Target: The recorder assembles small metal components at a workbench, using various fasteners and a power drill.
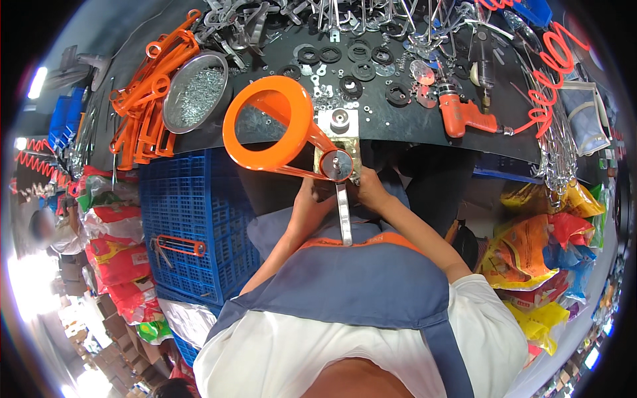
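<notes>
Orange frame (300, 126): broad ring at left, over the table's front edge (222, 145); narrow end slanting down rightward, to just above and between the person's hands. Left hand (310, 202) sits below that narrow end, fingers running out of sight under it; cannot tell whether they grip. Silver disc (336, 166) next, at the narrow end, metal handle (343, 213) pointing down from it between the forearms. Right hand (371, 190) just right of the disc, fingertips likewise hidden; hold cannot be told. Red drill (459, 114) farther right, lying on the table, well apart from both hands.
</notes>
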Action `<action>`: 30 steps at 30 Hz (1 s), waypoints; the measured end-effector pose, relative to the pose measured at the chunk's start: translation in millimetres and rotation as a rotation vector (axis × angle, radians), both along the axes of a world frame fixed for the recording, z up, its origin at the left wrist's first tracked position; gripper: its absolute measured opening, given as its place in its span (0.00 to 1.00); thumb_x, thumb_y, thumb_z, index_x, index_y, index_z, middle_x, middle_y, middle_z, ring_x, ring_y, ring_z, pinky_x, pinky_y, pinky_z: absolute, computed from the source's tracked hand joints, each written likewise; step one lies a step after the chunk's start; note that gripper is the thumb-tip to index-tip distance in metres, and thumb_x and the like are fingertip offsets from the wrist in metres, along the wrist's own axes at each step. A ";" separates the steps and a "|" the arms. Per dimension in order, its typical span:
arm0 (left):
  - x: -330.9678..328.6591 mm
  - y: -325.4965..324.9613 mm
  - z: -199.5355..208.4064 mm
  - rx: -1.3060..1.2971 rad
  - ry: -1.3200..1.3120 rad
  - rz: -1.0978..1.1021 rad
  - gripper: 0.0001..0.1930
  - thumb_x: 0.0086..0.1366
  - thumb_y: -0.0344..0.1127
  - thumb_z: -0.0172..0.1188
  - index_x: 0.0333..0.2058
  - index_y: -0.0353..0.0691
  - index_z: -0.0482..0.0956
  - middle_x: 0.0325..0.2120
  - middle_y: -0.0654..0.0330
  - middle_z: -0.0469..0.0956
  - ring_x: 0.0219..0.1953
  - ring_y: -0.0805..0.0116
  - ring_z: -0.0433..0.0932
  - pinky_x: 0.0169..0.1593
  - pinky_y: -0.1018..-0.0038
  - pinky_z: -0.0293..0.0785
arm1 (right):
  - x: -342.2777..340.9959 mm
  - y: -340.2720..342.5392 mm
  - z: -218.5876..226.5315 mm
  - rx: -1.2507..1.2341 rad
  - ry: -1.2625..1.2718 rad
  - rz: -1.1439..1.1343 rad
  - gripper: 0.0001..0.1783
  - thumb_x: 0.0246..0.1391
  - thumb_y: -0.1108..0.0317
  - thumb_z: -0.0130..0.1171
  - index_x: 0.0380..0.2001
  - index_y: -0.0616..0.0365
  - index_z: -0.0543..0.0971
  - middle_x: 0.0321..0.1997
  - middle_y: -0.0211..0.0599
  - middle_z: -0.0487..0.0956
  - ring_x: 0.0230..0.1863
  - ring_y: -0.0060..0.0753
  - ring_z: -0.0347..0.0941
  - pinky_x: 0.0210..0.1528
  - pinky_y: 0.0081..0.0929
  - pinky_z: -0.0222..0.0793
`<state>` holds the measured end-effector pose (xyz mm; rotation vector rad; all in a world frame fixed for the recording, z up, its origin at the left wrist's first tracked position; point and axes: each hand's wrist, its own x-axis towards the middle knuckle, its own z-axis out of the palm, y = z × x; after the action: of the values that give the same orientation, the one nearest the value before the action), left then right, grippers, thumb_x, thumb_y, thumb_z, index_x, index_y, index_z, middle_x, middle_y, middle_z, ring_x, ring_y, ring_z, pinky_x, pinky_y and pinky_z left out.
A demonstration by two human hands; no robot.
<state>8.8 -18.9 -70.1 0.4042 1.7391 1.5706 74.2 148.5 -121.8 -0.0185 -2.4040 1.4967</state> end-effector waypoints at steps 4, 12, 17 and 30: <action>3.5 2.1 -9.8 0.018 -0.161 -0.054 0.17 0.62 0.25 0.56 0.49 0.31 0.68 0.43 0.57 0.75 0.45 0.72 0.75 0.48 0.74 0.73 | -6.6 3.4 5.1 -0.021 -0.131 0.052 0.17 0.43 0.74 0.61 0.40 0.60 0.75 0.36 0.50 0.78 0.38 0.56 0.75 0.38 0.38 0.73; 2.1 2.5 -10.0 0.082 -0.137 -0.106 0.15 0.63 0.26 0.54 0.48 0.29 0.69 0.37 0.57 0.77 0.37 0.71 0.78 0.43 0.73 0.77 | -9.9 4.9 -19.0 0.038 -0.240 0.063 0.14 0.46 0.74 0.58 0.39 0.62 0.75 0.32 0.55 0.79 0.38 0.60 0.75 0.37 0.42 0.73; 3.6 -1.8 -17.3 0.105 -0.110 -0.088 0.16 0.63 0.26 0.56 0.48 0.29 0.69 0.37 0.56 0.77 0.38 0.71 0.78 0.43 0.74 0.77 | -11.2 0.4 -20.7 0.003 -0.194 0.038 0.15 0.46 0.74 0.59 0.40 0.62 0.74 0.32 0.56 0.78 0.39 0.60 0.74 0.36 0.43 0.73; -28.5 -35.4 40.0 0.164 0.119 0.248 0.15 0.57 0.25 0.60 0.44 0.32 0.74 0.39 0.59 0.77 0.42 0.73 0.74 0.49 0.76 0.69 | 30.5 26.2 45.5 0.231 0.020 -0.254 0.08 0.46 0.76 0.59 0.33 0.60 0.77 0.30 0.44 0.78 0.29 0.43 0.76 0.30 0.32 0.71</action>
<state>-19.6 -54.2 -30.1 0.3800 1.8113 1.9090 104.8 174.7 -76.3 -0.2461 -2.4361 1.0980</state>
